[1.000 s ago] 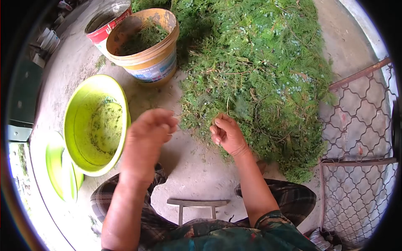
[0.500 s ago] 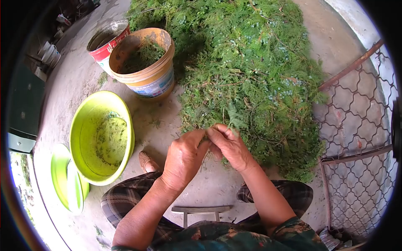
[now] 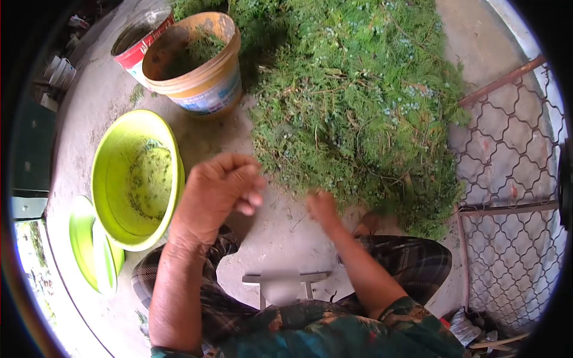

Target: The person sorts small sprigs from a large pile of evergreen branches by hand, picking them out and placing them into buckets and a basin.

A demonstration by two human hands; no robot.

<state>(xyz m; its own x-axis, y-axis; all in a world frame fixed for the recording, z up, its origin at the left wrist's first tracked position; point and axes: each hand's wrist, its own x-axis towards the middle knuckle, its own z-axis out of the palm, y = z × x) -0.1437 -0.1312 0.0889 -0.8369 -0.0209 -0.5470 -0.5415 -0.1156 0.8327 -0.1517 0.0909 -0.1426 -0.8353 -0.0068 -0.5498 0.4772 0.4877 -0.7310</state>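
My left hand (image 3: 222, 186) is raised between the yellow-green basin and the pile, its fingers curled in and pressed together; what they hold, if anything, is hidden. Lower and to the right, my right hand (image 3: 323, 209) is blurred by motion close to the near edge of the leafy heap. That heap of green conifer branches (image 3: 358, 113) carries small pale blue-green cones. Left of my left hand, the yellow-green basin (image 3: 107, 179) sits tilted, with a thin layer of small greenish bits in its bottom.
A worn orange bucket (image 3: 209, 98) with cut greenery inside stands at the upper left, a red and white bucket (image 3: 132, 58) behind it. A second green basin (image 3: 82, 238) lies at far left. Wire lattice (image 3: 507, 185) borders the right side. A small stool (image 3: 253, 278) is below me.
My hands have come apart: the left has moved left toward the basin, the right slightly down. The sprig at my right fingers no longer shows there. The whole view has shifted slightly.
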